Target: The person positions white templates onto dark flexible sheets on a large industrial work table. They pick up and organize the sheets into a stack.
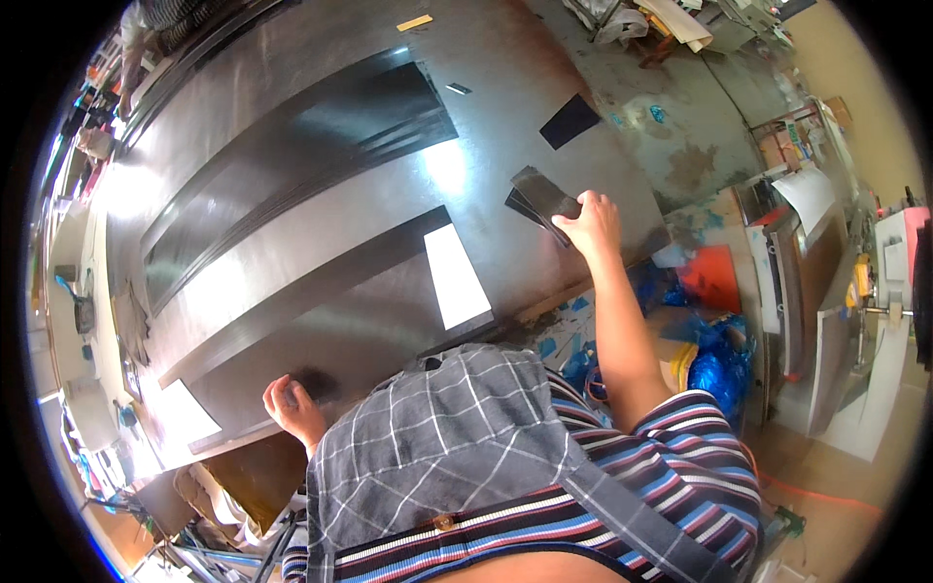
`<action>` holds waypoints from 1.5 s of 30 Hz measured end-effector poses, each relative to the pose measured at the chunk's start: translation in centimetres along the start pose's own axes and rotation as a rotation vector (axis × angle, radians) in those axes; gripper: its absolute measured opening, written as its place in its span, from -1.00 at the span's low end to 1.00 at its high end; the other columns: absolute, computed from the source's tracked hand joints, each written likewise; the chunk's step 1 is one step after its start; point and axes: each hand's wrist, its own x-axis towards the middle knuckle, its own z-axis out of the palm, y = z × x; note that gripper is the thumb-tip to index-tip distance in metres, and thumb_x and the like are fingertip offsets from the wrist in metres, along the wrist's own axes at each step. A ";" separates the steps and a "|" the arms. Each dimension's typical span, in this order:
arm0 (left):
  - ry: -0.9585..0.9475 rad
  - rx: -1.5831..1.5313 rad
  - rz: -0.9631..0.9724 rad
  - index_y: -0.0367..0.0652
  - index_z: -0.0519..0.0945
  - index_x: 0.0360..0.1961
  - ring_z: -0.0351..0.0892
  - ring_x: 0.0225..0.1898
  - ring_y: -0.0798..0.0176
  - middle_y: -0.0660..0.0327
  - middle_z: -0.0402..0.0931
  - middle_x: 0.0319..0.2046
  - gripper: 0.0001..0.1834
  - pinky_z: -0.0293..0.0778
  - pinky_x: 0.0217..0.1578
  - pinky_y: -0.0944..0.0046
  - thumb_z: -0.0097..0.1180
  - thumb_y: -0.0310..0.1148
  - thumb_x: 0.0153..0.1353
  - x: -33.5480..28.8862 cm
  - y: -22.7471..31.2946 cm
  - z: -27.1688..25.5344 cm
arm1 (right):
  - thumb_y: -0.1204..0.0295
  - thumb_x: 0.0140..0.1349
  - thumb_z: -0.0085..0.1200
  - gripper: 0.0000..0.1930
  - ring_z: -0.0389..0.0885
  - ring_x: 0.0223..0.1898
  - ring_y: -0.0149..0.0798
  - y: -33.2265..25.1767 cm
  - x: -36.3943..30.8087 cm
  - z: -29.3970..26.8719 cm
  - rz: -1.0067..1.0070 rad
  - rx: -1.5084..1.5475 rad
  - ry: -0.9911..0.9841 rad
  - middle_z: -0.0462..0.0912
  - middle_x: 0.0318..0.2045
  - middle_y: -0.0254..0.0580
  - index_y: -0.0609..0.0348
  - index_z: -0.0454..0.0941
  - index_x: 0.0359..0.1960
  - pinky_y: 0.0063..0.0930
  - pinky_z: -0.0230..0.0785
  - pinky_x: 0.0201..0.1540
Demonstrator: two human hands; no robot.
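My right hand [595,223] pinches the near end of a dark, flat rectangular piece [540,187] between thumb and fingers. Another dark strip [523,205] shows partly under it on the metal table [505,107]. At the table's near edge, my left hand [294,410] lies with curled fingers by a large dark sheet [340,330]. What those fingers hold, if anything, is hidden. White paper [457,277] covers part of the dark sheet's right end, and a second white piece [189,413] lies at its left end.
Farther back lies a stack of long dark sheets [292,175]. A small black rectangle [570,121] and a yellow strip [415,22] sit toward the table's far right. Blue plastic [719,364] and a red sheet [712,279] are on the floor at right, near leaning panels [812,262].
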 end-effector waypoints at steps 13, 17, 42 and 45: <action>-0.295 -0.347 0.165 -0.26 0.58 -0.36 0.54 -0.21 0.07 0.08 0.55 -0.32 -0.84 0.44 -0.12 0.17 0.14 -0.58 -0.04 2.2 11.0 3.5 | 0.47 0.06 0.18 -0.86 0.53 -0.55 -0.31 -4.2 -3.8 -4.2 -0.035 0.776 0.056 0.55 -0.61 -0.18 0.24 0.47 -0.52 -0.44 0.38 -0.42; -0.769 -0.620 0.056 -0.25 0.58 -0.09 0.55 -0.08 0.23 0.13 0.58 -0.15 -0.75 0.44 -0.02 0.26 0.12 -0.46 0.19 4.7 18.1 3.8 | 0.43 0.09 0.15 -0.88 0.58 -0.45 -0.03 -13.7 -6.8 -6.2 -0.320 0.865 0.080 0.59 -0.56 -0.11 0.20 0.49 -0.47 -0.26 0.39 -0.38; -0.665 -0.755 -0.442 -0.30 0.60 -0.33 0.47 -0.40 0.49 0.32 0.58 -0.43 -0.85 0.40 -0.35 0.43 0.18 -0.40 0.18 10.6 10.4 7.3 | 0.39 0.10 0.14 -0.77 0.42 0.00 -0.03 -16.7 7.8 1.7 -0.254 0.346 0.422 0.50 -0.12 -0.13 0.17 0.48 -0.21 -0.09 0.22 0.05; -0.646 -0.775 -0.433 -0.30 0.59 -0.35 0.47 -0.40 0.48 0.32 0.57 -0.44 -0.88 0.41 -0.36 0.42 0.17 -0.43 0.17 10.9 8.4 8.8 | 0.42 0.14 0.06 -0.90 0.50 -0.15 0.00 -16.4 10.5 4.2 -0.275 0.480 0.569 0.58 -0.26 -0.15 0.12 0.54 -0.34 -0.11 0.31 -0.07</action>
